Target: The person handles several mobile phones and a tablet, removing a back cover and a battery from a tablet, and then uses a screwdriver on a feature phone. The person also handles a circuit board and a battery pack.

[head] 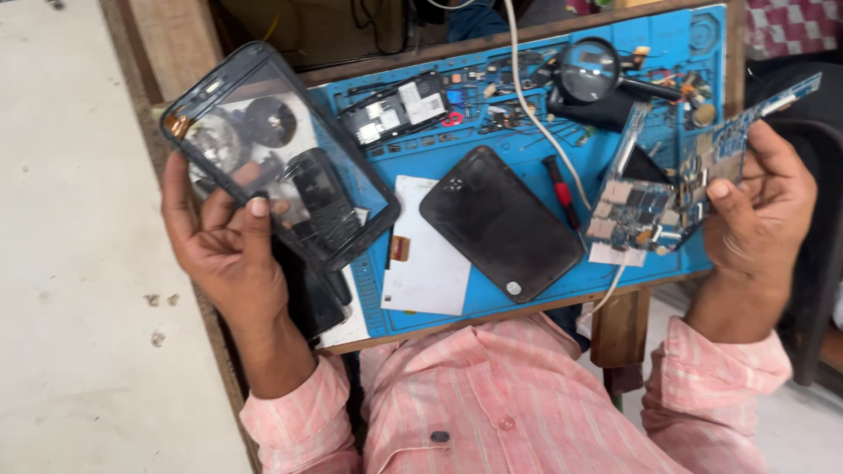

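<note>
My left hand holds up a black tablet front frame with its glass screen, thumb pressed on the lower edge. The glass reflects dark shapes. My right hand grips a blue circuit board with metal shields and small parts, tilted over the right end of the blue work mat. A black tablet back cover lies flat on the mat between my two hands.
A white sheet lies beside the back cover. A red-handled screwdriver, a magnifying glass, a small opened phone and a white cable rest on the mat. Another dark device sits under the frame.
</note>
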